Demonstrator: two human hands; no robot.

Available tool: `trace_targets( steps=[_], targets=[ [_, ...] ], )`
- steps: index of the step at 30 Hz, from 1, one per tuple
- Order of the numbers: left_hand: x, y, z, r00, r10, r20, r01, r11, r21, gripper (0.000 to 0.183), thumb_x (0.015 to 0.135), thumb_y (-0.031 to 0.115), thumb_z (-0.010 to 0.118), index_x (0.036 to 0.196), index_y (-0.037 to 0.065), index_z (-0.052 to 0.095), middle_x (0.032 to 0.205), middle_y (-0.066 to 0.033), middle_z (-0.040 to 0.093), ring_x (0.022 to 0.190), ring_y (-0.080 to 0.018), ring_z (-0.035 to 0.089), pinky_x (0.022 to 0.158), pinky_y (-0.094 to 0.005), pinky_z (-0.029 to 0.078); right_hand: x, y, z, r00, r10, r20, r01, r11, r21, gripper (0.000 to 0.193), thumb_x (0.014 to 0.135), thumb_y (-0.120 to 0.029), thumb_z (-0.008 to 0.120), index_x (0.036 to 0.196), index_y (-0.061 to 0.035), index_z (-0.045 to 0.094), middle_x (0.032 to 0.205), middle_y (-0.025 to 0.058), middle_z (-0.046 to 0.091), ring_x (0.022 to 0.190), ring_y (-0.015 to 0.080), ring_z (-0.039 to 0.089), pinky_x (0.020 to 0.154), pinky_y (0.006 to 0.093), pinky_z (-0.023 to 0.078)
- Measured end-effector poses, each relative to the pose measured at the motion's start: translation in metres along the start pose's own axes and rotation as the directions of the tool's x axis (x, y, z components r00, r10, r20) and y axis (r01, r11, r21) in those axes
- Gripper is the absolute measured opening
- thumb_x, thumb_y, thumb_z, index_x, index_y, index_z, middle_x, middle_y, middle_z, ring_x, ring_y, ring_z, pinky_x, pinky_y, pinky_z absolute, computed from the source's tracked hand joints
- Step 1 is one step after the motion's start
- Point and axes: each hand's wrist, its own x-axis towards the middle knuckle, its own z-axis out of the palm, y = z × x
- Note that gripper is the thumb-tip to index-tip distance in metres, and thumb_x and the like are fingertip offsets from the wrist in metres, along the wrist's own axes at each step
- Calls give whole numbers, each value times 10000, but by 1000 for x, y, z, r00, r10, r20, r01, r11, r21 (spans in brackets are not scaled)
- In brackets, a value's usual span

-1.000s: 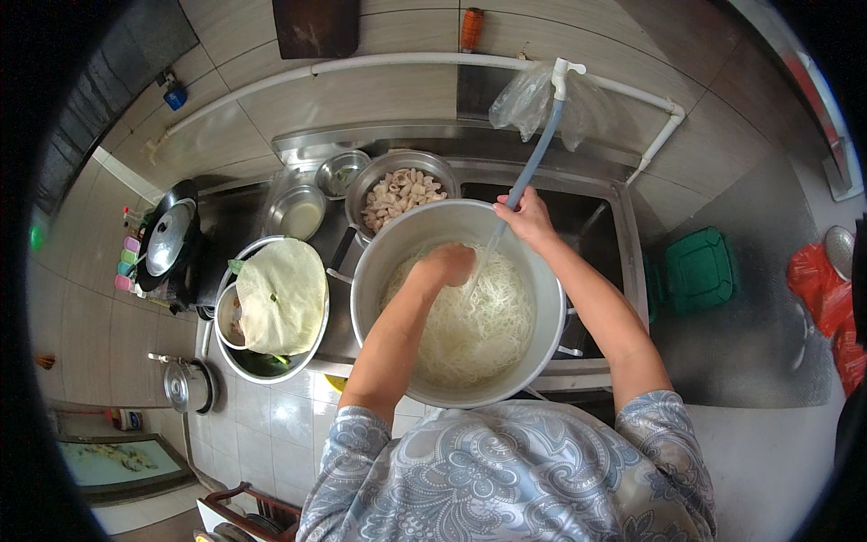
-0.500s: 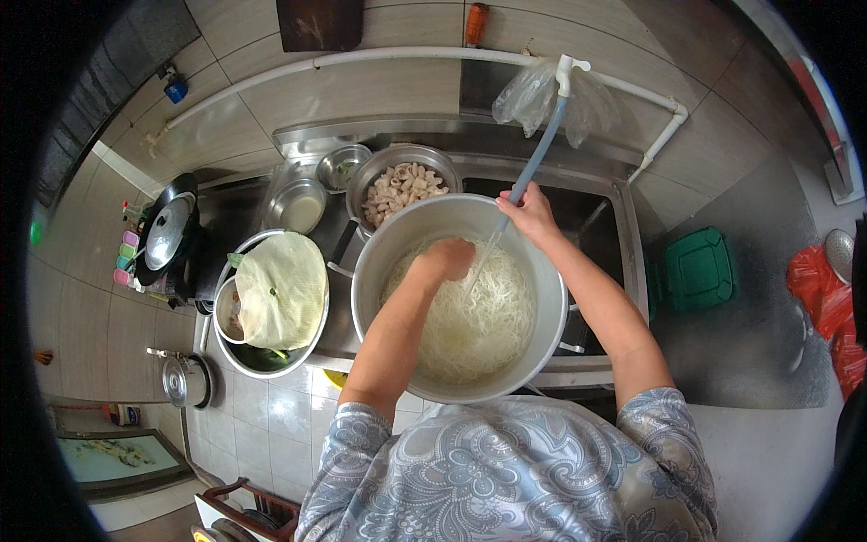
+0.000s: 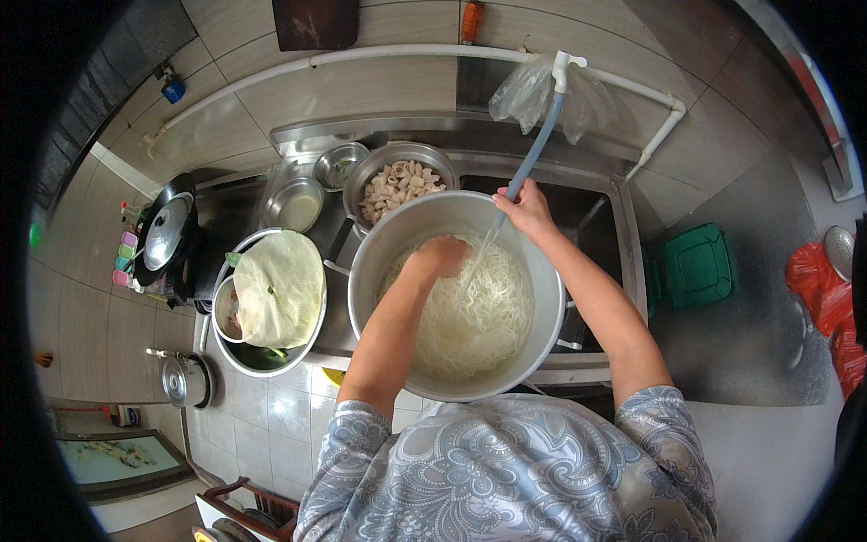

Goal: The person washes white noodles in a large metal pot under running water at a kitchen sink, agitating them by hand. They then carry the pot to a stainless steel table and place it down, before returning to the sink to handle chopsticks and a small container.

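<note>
The right hand (image 3: 526, 210) is closed around a blue-gray hose (image 3: 537, 149), thumb and fingers wrapped near its lower end. The hose hangs from a white tap (image 3: 562, 72) on the wall, with a clear plastic bag (image 3: 524, 95) beside it, and a thin stream of water (image 3: 474, 262) runs down from it into a large metal pot (image 3: 545, 303). The pot stands directly in front of the person, partly over the dark sink (image 3: 591, 237), and holds a tangle of thin white noodles (image 3: 479, 330). The left hand (image 3: 442, 256) reaches inside, at the noodles; its fingers are blurred, so I cannot tell whether they grip any. Behind the pot is a metal bowl (image 3: 442, 161) of pale chunks (image 3: 397, 190), with 2 smaller bowls (image 3: 295, 208) to its left. Left of the pot, a wide basin (image 3: 262, 359) holds a smaller container (image 3: 225, 312), partly covered by a large pale green leaf (image 3: 280, 289).
</note>
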Motion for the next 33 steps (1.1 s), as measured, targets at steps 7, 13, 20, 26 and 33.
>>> trace_targets(
  steps=[7,13,20,26,33],
  targets=[
    [-7,31,-6,940,-33,339,87,985,-146,170,739,119,598,857,19,668,790,-208,680,745,-350,678,649,-446,519,0,-1,-2,1000,7,2,-7,1000,-24,457,809,-202,767,1082,26,481,1066,146,672,933,180,658,806,312,530],
    [1,22,7,997,24,71,-21,999,-34,165,698,105,573,779,41,702,789,-221,678,733,-334,678,641,-445,511,3,7,1,999,-38,-27,39,999,17,514,762,-264,796,1064,21,493,1016,130,682,873,219,675,764,352,543],
    [3,-19,1,966,-14,-258,10,1000,-16,132,729,140,574,769,76,682,731,-175,660,712,-369,653,645,-473,509,3,8,1,1000,3,20,-5,997,80,436,819,-168,754,1097,22,478,1066,137,665,921,171,649,803,300,525],
    [-7,-1,-25,943,-2,-334,-3,1000,-16,107,754,162,573,741,87,649,729,-169,652,679,-376,636,622,-485,497,3,7,0,1000,-3,17,2,999,41,431,825,-155,747,1108,23,475,1062,132,658,925,168,647,806,301,522],
    [-11,-6,-26,923,13,-383,-17,1000,-9,88,772,157,573,732,107,634,698,-162,647,644,-381,630,593,-481,501,1,4,-1,999,-2,41,-1,997,73,492,835,-158,739,1167,45,438,1077,138,651,949,169,636,833,299,507]
  ],
)
